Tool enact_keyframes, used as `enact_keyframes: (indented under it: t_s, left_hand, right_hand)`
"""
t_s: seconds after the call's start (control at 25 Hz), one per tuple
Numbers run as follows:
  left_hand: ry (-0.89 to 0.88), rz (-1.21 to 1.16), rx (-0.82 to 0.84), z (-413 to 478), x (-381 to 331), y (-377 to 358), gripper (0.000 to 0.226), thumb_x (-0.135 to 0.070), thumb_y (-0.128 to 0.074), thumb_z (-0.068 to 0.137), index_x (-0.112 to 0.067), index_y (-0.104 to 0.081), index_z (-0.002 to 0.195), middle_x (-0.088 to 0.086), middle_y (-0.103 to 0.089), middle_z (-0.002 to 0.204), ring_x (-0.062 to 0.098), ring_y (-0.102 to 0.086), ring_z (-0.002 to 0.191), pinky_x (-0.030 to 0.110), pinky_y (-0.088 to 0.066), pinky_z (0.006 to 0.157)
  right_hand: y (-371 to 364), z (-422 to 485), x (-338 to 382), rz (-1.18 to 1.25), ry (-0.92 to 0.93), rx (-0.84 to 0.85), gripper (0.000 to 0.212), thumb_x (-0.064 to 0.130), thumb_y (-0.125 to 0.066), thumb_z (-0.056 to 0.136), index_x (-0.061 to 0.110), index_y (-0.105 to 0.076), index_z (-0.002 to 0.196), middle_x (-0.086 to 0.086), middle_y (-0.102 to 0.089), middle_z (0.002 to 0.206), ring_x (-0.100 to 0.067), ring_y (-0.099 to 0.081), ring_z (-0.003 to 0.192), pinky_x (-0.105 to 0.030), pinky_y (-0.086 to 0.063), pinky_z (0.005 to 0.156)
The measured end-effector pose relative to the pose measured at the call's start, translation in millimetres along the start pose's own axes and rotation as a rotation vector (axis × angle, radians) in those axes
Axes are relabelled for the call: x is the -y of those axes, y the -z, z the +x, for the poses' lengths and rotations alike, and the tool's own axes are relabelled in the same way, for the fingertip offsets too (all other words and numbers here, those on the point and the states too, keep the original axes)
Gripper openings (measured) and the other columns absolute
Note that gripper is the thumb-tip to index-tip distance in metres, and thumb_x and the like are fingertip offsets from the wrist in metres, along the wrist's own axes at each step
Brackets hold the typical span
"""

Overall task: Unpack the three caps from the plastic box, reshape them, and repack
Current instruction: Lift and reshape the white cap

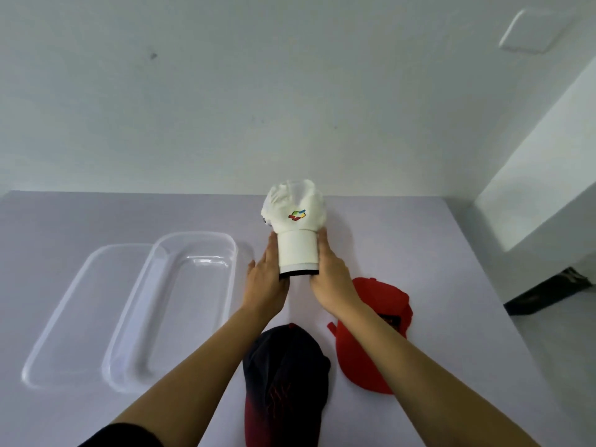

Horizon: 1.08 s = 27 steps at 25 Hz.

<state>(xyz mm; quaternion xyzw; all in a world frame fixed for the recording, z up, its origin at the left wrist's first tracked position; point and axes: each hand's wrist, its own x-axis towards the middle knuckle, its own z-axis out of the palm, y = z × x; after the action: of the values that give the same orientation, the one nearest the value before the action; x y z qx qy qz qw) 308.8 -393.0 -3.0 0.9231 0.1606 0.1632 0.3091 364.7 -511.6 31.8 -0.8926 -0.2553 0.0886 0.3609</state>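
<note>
Table is carrying everything: box and lid are lying empty at left, lid leftmost. Black cap is resting nearest, red cap just right of it. White cap is sitting farther off, centre, its brim being squeezed between left hand and right hand; fingers are pressed together, thumbs probably underneath.

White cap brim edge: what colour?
Black trim along the white cap brim's edge, head view.
</note>
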Motion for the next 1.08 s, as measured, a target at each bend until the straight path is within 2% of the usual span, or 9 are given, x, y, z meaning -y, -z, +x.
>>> enact_keyframes:
  t_s: [0.12,0.2,0.32,0.4,0.48,0.6,0.72,0.84,1.08]
  left_hand:
    - [0.01,-0.129,-0.018,-10.5,-11.1,4.2,0.072,0.003,-0.038,0.085,-0.012,-0.015,0.151,0.015,-0.061,0.12,0.037,-0.059,0.086,0.041,-0.047,0.074]
    - [-0.026,-0.13,0.002,-15.0,-12.1,10.4,0.071,0.0,-0.043,0.085,-0.014,-0.015,0.149,0.011,-0.055,0.129,0.034,-0.059,0.094,0.035,-0.046,0.074]
    - [-0.061,-0.184,0.286,-18.4,-6.6,25.0,0.096,-0.009,-0.056,0.08,-0.021,0.009,0.15,-0.007,-0.013,0.157,0.022,-0.035,0.135,0.022,-0.035,0.096]
    - [0.011,-0.459,0.402,-15.6,-10.8,41.6,0.105,-0.011,-0.053,0.069,-0.035,0.015,0.146,-0.027,0.007,0.15,0.006,-0.011,0.142,0.024,-0.026,0.108]
    - [0.146,-0.694,0.209,1.6,-18.0,56.4,0.097,-0.018,-0.051,0.071,-0.033,0.006,0.148,-0.019,0.004,0.156,0.006,-0.004,0.144,0.033,-0.015,0.116]
    - [0.207,-0.595,0.061,34.3,-27.5,75.3,0.07,-0.043,-0.045,0.096,-0.023,-0.007,0.152,-0.005,-0.009,0.16,0.013,-0.014,0.145,0.026,-0.014,0.111]
    - [0.207,-0.491,0.19,47.6,-29.7,80.5,0.063,-0.053,-0.045,0.092,-0.024,-0.03,0.146,-0.001,-0.046,0.142,0.019,-0.044,0.13,0.031,-0.034,0.107]
    - [0.102,-0.405,0.214,47.6,-32.2,79.6,0.039,-0.049,-0.053,0.091,-0.021,-0.062,0.115,-0.001,-0.069,0.108,0.018,-0.065,0.101,0.035,-0.053,0.089]
    - [0.059,-0.559,0.186,47.9,-50.0,87.2,0.035,-0.039,-0.062,0.089,-0.016,-0.062,0.063,-0.003,-0.061,0.061,0.009,-0.056,0.059,0.023,-0.044,0.059]
  right_hand:
    - [1.9,-11.0,7.9,0.077,0.021,0.031,0.077,0.003,-0.042,0.09,0.026,0.001,0.15,-0.014,-0.061,0.103,-0.033,-0.06,0.09,-0.036,-0.046,0.074]
    - [8.9,-16.3,3.5,0.03,0.099,0.043,0.077,0.002,-0.043,0.09,0.023,0.001,0.15,-0.01,-0.054,0.12,-0.029,-0.057,0.102,-0.035,-0.046,0.08]
    - [20.5,-21.7,-17.4,-0.138,0.158,0.037,0.079,0.001,-0.045,0.091,0.014,0.008,0.148,-0.014,-0.012,0.157,-0.03,-0.032,0.136,-0.037,-0.035,0.106]
    - [23.1,-26.4,-31.2,-0.153,0.191,-0.004,0.083,-0.004,-0.044,0.089,0.017,0.014,0.145,-0.011,0.005,0.158,-0.028,-0.012,0.145,-0.041,-0.024,0.116]
    - [22.1,-34.2,-37.1,-0.175,0.234,-0.016,0.087,-0.011,-0.041,0.086,0.02,0.016,0.143,-0.003,0.016,0.155,-0.027,0.002,0.147,-0.039,-0.008,0.12]
    - [15.1,-43.2,-44.6,-0.239,0.31,-0.093,0.096,-0.015,-0.046,0.084,0.024,0.015,0.148,0.0,0.013,0.155,-0.029,0.0,0.146,-0.024,0.0,0.111]
    - [12.1,-44.2,-47.7,-0.278,0.34,-0.169,0.1,-0.011,-0.054,0.084,0.029,0.012,0.147,0.002,0.008,0.158,-0.03,-0.004,0.145,-0.024,-0.008,0.107]
    - [13.4,-42.7,-48.0,-0.273,0.339,-0.198,0.1,-0.01,-0.056,0.083,0.027,0.011,0.148,-0.003,0.004,0.158,-0.032,-0.005,0.145,-0.027,-0.009,0.107]
    - [21.8,-44.6,-56.6,-0.396,0.334,-0.084,0.11,-0.008,-0.063,0.074,0.025,0.011,0.149,-0.002,0.009,0.157,-0.027,-0.018,0.144,-0.034,-0.031,0.11]
